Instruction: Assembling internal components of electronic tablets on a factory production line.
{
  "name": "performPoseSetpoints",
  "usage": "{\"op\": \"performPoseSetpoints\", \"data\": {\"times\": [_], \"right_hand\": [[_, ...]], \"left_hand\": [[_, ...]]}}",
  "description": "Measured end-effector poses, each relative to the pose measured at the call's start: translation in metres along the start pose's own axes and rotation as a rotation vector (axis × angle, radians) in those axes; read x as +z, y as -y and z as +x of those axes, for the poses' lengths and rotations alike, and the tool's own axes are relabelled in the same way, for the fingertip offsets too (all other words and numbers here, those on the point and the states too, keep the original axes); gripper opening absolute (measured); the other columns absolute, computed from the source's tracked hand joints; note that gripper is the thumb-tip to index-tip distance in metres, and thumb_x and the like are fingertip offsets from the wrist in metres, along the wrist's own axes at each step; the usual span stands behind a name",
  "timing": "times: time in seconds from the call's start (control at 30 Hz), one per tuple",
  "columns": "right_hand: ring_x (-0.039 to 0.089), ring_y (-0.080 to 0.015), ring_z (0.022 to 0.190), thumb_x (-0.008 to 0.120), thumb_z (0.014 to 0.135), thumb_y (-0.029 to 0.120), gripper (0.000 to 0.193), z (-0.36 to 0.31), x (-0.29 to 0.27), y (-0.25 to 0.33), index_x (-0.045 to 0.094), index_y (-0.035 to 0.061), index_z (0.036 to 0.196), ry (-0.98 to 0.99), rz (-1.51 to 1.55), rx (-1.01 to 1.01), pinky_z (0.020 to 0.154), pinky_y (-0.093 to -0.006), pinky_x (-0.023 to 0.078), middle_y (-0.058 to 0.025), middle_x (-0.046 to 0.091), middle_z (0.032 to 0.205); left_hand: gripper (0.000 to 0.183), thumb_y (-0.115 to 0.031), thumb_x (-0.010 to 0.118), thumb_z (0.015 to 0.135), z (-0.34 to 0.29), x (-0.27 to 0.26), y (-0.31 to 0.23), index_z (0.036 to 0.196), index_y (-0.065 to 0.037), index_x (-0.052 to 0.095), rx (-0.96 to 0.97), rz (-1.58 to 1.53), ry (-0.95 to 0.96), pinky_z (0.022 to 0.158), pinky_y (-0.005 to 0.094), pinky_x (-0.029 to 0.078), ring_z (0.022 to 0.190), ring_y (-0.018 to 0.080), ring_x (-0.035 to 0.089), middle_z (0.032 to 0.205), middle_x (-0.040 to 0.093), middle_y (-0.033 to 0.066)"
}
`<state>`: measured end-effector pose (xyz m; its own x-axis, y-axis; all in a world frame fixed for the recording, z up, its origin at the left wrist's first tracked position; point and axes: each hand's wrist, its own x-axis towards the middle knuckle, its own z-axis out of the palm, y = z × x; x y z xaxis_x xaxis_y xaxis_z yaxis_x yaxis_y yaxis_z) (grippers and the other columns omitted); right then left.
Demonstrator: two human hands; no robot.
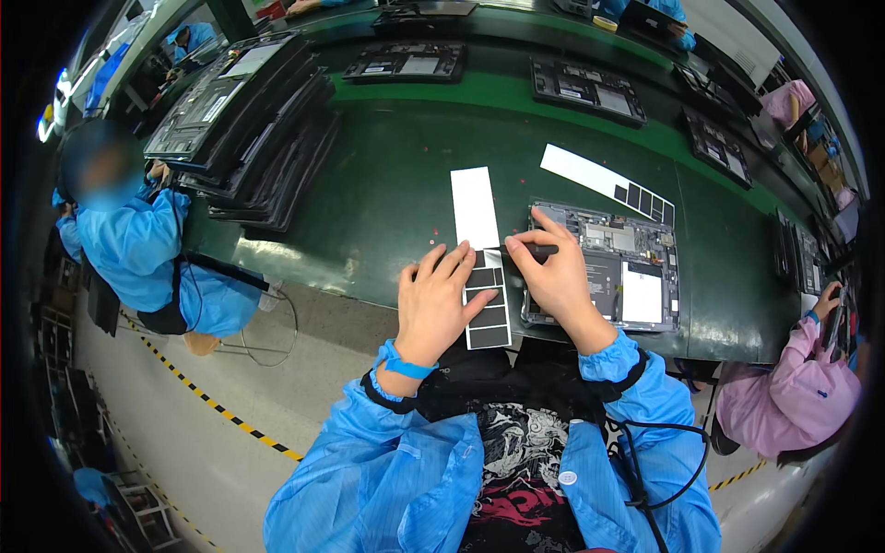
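Note:
A long white sheet (474,205) with black rectangular pads along its lower half lies on the green table, its near end past the table's edge. My left hand (433,300) rests on it with fingers spread and thumb over the pads. In my right hand (562,284) a slim black pen-like tool (544,251) is pinched, its tip at the uppermost pad. Under that hand sits an opened device chassis (636,241) with a bare circuit board and a white panel. Behind the chassis lies a second white sheet (576,172) with fewer black pads.
Tall stacked chassis (263,129) stand at the left. Further chassis (406,61) (587,89) rest along a green strip at the back. A co-worker in blue (129,221) sits left; another in pink (784,369) is at the right. A dark cable (659,429) hangs by my right sleeve.

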<state>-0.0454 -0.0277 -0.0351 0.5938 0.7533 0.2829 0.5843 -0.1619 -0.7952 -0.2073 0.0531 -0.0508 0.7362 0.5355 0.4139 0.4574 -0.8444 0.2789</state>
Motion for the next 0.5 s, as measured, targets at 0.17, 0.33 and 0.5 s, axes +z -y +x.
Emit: {"op": "performPoseSetpoints", "data": {"times": [0.17, 0.33, 0.5], "right_hand": [[0.046, -0.0296, 0.123, 0.065, 0.080, 0.027, 0.022, 0.000, -0.002, 0.012, 0.071, 0.0055, 0.082, 0.053, -0.097, -0.022, 0.107, -0.0455, 0.025, -0.0214, 0.064, 0.106], [0.046, -0.0337, 0.122, 0.066, 0.080, 0.027, 0.022, 0.000, 0.000, 0.009, 0.071, 0.0058, 0.085, 0.076, -0.133, -0.073, 0.107, -0.0474, 0.026, -0.0249, 0.059, 0.116], [0.048, -0.0290, 0.122, 0.063, 0.081, 0.024, 0.019, 0.003, 0.000, 0.001, 0.072, 0.0074, 0.085, 0.069, -0.063, -0.088, 0.106, -0.0449, 0.026, -0.0210, 0.065, 0.105]], "left_hand": [[0.052, -0.037, 0.071, 0.074, -0.002, -0.001, 0.000, 0.117, -0.008, 0.062, 0.002, 0.008, 0.007, 0.091, 0.0389, 0.036, 0.116, 0.0244, 0.049, 0.124, 0.058, 0.0025], [0.053, -0.037, 0.071, 0.074, -0.001, 0.000, 0.001, 0.117, -0.008, 0.062, 0.013, 0.015, 0.013, 0.092, 0.0396, 0.036, 0.116, 0.0250, 0.049, 0.124, 0.058, 0.0029], [0.052, -0.037, 0.071, 0.075, 0.000, 0.000, 0.001, 0.117, -0.008, 0.061, 0.035, 0.001, 0.003, 0.092, 0.0400, 0.036, 0.117, 0.0254, 0.048, 0.125, 0.057, 0.0029]]}}
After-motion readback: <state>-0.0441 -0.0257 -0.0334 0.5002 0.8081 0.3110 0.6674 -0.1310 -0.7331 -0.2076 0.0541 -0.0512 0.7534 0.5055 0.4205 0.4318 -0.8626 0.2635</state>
